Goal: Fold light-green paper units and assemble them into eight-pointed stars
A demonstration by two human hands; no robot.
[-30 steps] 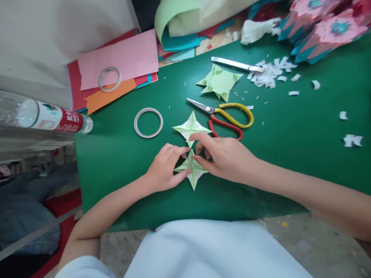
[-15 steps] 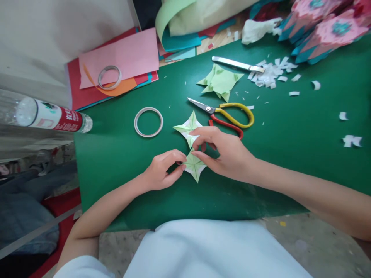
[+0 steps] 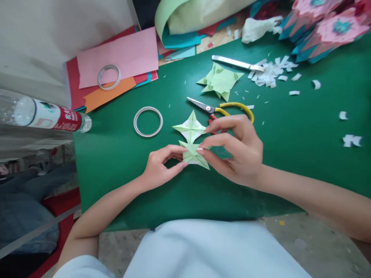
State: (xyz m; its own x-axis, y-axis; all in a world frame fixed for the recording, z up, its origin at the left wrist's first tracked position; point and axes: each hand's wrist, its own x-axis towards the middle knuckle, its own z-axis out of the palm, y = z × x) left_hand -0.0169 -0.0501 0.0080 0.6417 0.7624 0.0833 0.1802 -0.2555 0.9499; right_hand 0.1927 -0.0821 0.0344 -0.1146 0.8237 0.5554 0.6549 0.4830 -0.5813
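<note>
My left hand (image 3: 165, 165) pinches the left side of a folded light green paper star (image 3: 193, 153) between thumb and fingers. This star is tilted and has white patches at its edges. At its right side, my right hand (image 3: 239, 148) has thumb and index finger closed together, with a small whitish bit at the tips that I cannot make out clearly. A second green paper star (image 3: 190, 126) lies flat just beyond, its right point near my right middle finger. Scissors (image 3: 207, 108) with yellow and red handles lie behind my right hand, partly hidden by it.
A roll of tape (image 3: 135, 122) lies at left on the green table (image 3: 116, 131). Beyond are green paper pieces (image 3: 222, 81), tweezers (image 3: 232, 62), white paper scraps (image 3: 269, 73) and coloured sheets (image 3: 124, 54). A bottle (image 3: 55, 116) juts in at left; paper flowers (image 3: 337, 31) stand back right.
My right hand has drawn back to the right, uncovering the far star. The near star has turned and tilted in my left hand. The orange sheet's curled edge at the back left now lies flatter.
</note>
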